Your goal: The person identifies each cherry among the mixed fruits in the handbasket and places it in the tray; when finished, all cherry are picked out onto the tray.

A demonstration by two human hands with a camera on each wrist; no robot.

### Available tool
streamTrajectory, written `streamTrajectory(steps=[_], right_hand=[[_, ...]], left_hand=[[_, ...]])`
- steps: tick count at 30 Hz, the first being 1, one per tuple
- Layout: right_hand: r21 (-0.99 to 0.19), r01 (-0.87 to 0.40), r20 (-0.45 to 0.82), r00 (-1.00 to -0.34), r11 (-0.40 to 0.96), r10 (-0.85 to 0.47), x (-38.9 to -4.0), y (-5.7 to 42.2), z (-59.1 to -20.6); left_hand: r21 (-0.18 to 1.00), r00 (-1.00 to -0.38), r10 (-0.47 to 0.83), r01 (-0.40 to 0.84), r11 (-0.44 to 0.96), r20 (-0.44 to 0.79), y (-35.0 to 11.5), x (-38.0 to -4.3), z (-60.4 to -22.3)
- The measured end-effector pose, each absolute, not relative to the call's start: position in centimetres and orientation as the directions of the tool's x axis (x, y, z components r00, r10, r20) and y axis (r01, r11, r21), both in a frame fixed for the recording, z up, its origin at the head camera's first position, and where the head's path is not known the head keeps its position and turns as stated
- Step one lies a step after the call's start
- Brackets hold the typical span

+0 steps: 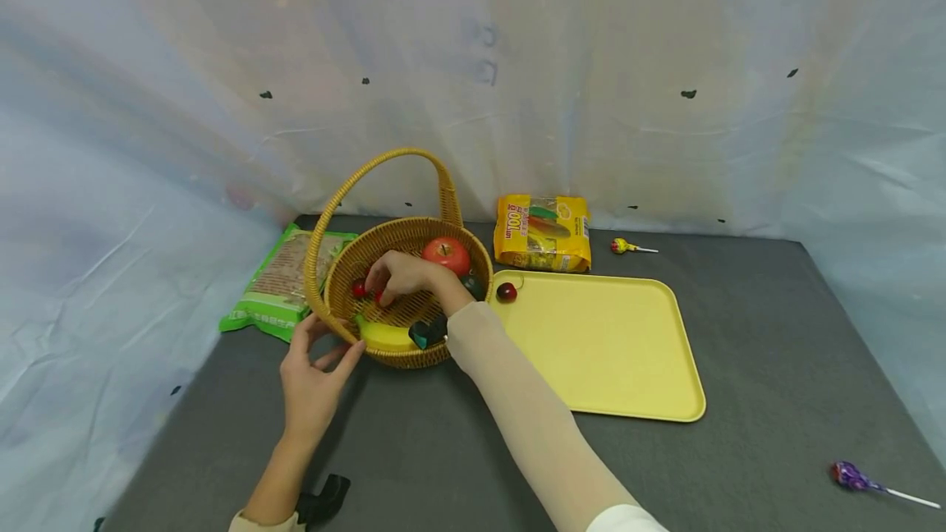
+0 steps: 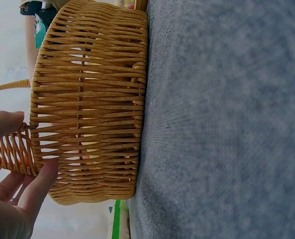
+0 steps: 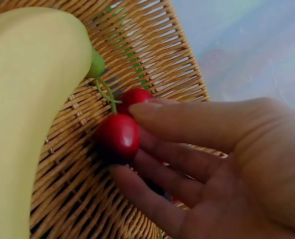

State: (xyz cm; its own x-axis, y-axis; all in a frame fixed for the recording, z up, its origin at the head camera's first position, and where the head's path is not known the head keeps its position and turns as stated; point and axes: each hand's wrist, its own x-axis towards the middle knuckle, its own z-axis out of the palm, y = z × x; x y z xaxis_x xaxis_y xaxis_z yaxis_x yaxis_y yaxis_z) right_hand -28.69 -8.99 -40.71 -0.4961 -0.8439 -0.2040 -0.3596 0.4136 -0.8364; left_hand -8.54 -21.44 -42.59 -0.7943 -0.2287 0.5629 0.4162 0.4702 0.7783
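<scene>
A wicker basket (image 1: 414, 360) with a tall arched handle stands left of centre. My left hand (image 1: 314, 388) grips its rim at the handle's near foot; in the left wrist view the thumb and fingers lie on either side of the weave (image 2: 97, 109). Inside the basket, my right hand (image 1: 410, 273) holds a red cherry (image 3: 120, 137) between thumb and fingers. A second cherry (image 3: 137, 95) lies just behind it, partly covered by the thumb. Beside them rests a yellow banana (image 3: 33, 74). A round red fruit (image 1: 446, 254) and a dark green item (image 1: 473, 286), mostly hidden, sit farther back.
Right of the basket lies a yellow tray (image 1: 606, 343) with a dark cherry (image 1: 506, 292) at its corner. Behind it is a yellow snack packet (image 1: 543, 234) and a yellow lollipop (image 1: 621, 245). A green bag (image 1: 269, 290) lies left; a purple lollipop (image 1: 853, 476) is at near right.
</scene>
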Motion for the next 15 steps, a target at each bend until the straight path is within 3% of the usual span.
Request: streamTrajectory(steps=[15], right_hand=[[-0.786,-0.370,-0.357,-0.380,0.494,-0.853,-28.40,-9.08,-41.16]], left_hand=[[0.769,-0.799,-0.222,0.399,0.500,0.559,-21.26,-8.34,-42.20]])
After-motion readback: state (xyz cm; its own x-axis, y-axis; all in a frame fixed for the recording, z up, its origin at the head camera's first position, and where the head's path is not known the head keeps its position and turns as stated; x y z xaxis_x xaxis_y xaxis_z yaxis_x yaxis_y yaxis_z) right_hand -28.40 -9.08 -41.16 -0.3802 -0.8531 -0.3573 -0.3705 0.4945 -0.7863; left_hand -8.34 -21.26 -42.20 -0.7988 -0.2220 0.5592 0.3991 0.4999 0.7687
